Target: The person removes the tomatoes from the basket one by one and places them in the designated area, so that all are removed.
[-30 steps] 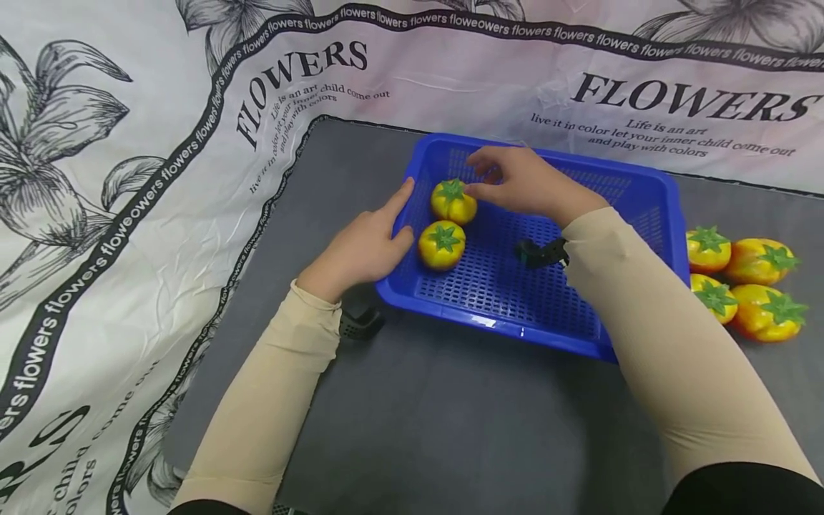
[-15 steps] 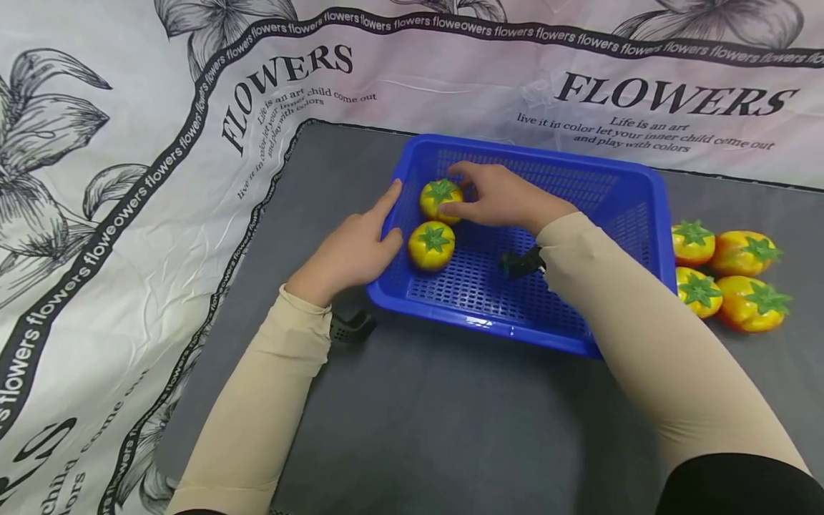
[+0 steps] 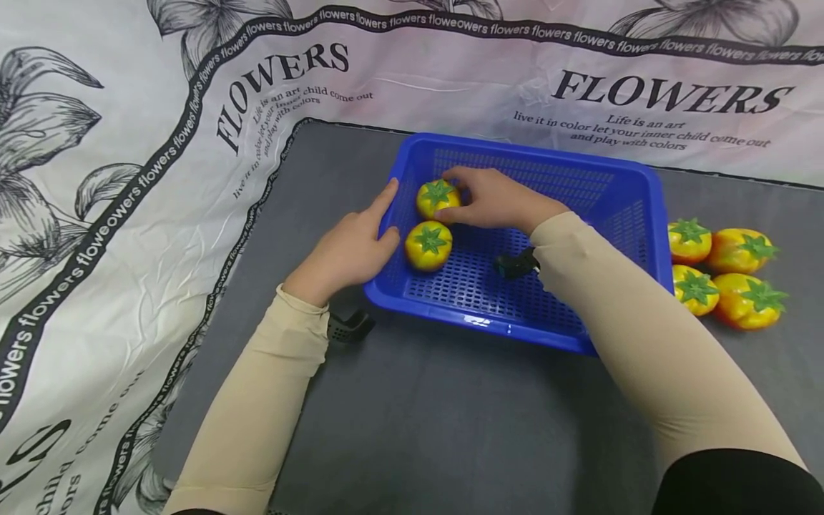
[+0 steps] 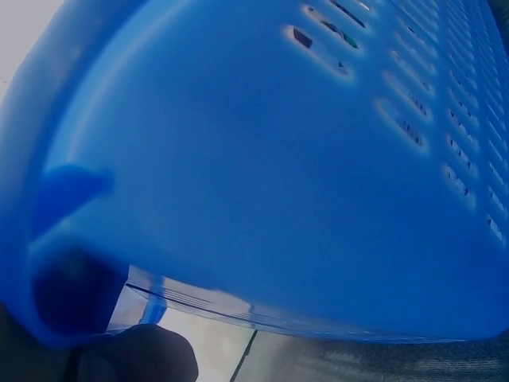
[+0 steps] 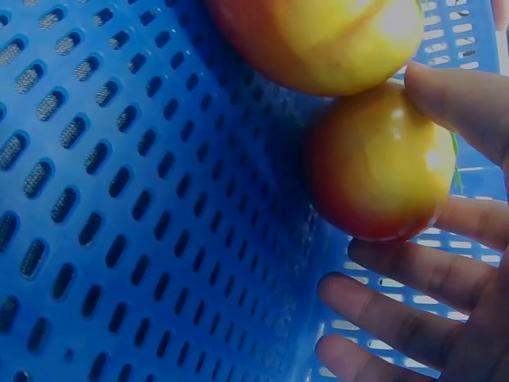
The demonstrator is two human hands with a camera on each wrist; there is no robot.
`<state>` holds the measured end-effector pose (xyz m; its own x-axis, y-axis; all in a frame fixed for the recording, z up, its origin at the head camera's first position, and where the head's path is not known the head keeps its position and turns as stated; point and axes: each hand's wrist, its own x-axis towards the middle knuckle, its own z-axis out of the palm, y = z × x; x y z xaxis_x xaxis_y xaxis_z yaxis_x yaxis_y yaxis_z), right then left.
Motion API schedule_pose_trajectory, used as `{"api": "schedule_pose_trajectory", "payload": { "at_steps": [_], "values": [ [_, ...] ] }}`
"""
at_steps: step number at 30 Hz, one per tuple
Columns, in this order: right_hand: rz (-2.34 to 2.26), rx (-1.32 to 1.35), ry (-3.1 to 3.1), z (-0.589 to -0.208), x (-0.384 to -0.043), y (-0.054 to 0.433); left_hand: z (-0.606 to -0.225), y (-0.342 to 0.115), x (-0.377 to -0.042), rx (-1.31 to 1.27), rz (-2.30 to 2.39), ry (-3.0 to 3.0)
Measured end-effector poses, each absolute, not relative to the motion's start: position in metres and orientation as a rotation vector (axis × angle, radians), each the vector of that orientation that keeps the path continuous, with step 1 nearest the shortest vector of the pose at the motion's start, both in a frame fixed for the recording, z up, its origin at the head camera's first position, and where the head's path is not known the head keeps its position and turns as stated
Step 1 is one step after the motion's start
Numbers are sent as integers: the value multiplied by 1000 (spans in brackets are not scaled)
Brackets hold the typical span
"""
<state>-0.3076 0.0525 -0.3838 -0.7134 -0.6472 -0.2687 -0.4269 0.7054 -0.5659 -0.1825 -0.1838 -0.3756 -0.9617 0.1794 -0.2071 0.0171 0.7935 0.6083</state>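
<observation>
In the head view a blue plastic basket (image 3: 438,306) has two yellow-red tomatoes with green star-shaped tops at its left end. My right hand (image 3: 489,199) holds the farther tomato (image 3: 435,194), thumb on the near side and fingers on the far side. The right wrist view shows the thumb and fingers around this tomato (image 5: 382,163), which touches the other tomato (image 5: 318,44). That nearer tomato (image 3: 428,247) sits on the basket floor. My left hand (image 3: 341,252) rests at the basket's left rim, index finger and thumb extended along it; its other fingers are hidden.
Several more tomatoes (image 3: 747,300) stand on the grey table (image 3: 450,422), just right of the basket. A white flower-printed cloth (image 3: 450,79) lies behind and to the left. The left wrist view is filled by the basket's outer wall (image 4: 262,175).
My right hand has moved onto the farther tomato, and its fingers have closed around it. The left hand stays at the rim. The head view has shifted slightly.
</observation>
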Motion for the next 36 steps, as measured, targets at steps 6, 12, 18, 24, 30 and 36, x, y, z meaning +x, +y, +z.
{"api": "schedule_pose_trajectory", "payload": {
  "at_steps": [6,12,18,24,30,36],
  "values": [
    [-657,-819,2480,-379,-309,54,-376,-185,-183,169,930,2734],
    [-647,-790,2514,-368,-310,62,-376,-184,-185,185,916,2752],
    [-676,-751,2532,-359,-310,69,-375,-184,-184,164,916,2739],
    [-751,-730,2519,-348,-306,73,-376,-186,-183,149,886,2757],
    [-772,-722,2516,-337,-299,76,-377,-186,-181,140,898,2747],
    [-759,-722,2526,-326,-294,80,-376,-183,-182,146,914,2757]
  ]
}}
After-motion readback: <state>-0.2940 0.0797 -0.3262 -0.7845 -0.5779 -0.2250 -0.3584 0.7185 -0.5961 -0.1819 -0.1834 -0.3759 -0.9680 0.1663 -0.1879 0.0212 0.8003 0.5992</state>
